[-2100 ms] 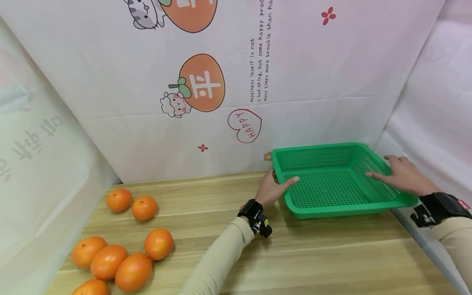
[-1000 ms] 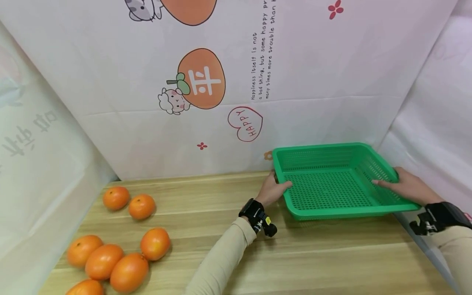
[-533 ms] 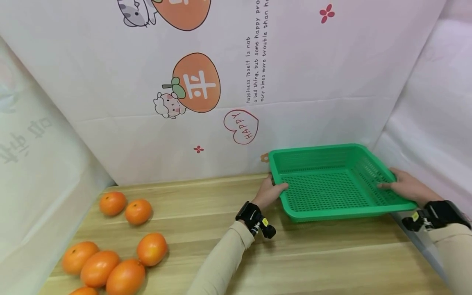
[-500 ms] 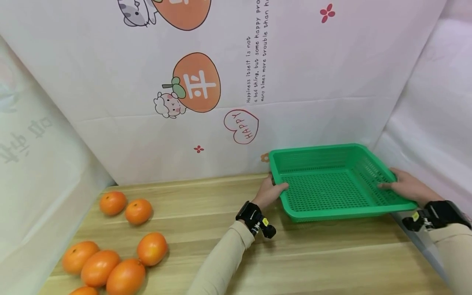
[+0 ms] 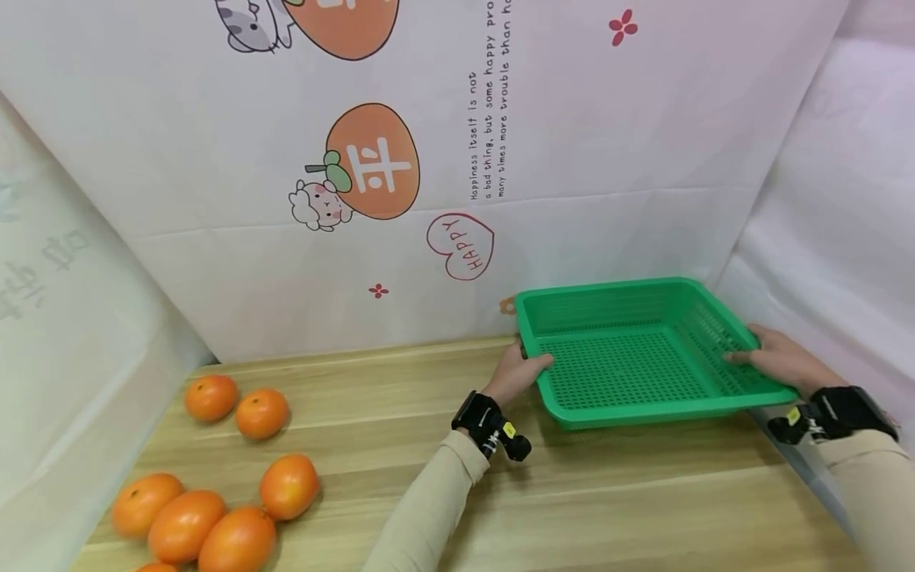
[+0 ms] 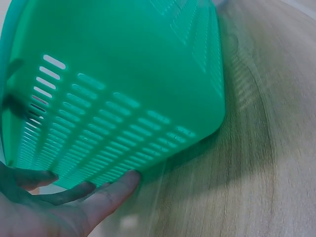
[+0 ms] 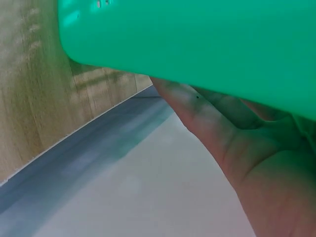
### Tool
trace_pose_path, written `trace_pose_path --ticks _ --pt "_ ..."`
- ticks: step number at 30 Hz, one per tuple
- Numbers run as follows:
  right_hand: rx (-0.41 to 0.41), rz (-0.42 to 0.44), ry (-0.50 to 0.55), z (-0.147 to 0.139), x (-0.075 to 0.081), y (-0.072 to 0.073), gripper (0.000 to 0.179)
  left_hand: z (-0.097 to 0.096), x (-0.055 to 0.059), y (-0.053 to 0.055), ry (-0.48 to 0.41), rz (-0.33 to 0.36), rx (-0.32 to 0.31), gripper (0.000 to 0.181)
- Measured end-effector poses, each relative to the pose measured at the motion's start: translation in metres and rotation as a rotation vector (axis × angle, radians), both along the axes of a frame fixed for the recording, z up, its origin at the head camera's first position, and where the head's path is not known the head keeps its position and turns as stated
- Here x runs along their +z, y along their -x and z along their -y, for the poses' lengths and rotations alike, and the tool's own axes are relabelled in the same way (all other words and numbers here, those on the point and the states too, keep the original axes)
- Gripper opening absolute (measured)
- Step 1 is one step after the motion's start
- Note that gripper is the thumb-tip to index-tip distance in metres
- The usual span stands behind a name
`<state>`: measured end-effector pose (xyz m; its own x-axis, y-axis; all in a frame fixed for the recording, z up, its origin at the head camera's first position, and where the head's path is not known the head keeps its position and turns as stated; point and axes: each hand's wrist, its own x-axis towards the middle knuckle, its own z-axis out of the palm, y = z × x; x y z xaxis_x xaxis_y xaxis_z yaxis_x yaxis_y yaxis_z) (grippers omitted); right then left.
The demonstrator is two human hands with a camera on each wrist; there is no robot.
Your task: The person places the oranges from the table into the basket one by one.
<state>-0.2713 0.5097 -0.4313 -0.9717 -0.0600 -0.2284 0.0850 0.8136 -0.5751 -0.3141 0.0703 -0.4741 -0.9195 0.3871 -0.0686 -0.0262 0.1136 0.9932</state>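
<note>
A green plastic basket (image 5: 636,365) with slotted walls and a mesh floor is at the right back of the table, nothing in it. My left hand (image 5: 516,375) grips its left rim, thumb over the edge inside. In the left wrist view the fingers (image 6: 111,195) of that hand lie along the outer wall. My right hand (image 5: 789,361) holds the right rim, thumb inside. The right wrist view shows the right hand's fingers (image 7: 197,111) reaching beneath the basket's wall (image 7: 197,44), partly hidden by it.
Several oranges (image 5: 237,542) lie at the table's left, two of them (image 5: 262,413) farther back. A printed white cloth (image 5: 572,143) rises behind the wooden table (image 5: 400,397), with white cloth on both sides. The table's right edge (image 5: 808,469) runs below my right wrist.
Over the last two seconds my right hand has settled from loosely touching the basket to gripping its right rim. My left thumb has drawn closer to the left rim. The view has shifted slightly.
</note>
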Motion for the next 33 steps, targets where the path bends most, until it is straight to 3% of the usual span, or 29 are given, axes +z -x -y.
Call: trace_pose_path --ticks 18,33 --pt "-0.034 0.006 0.010 0.009 0.000 -0.001 0.086 0.008 0.003 -0.002 -0.027 0.060 0.011 0.053" --pt "-0.037 0.000 0.057 0.022 0.000 -0.002 0.079 0.018 0.000 -0.001 -0.021 0.060 0.024 0.052"
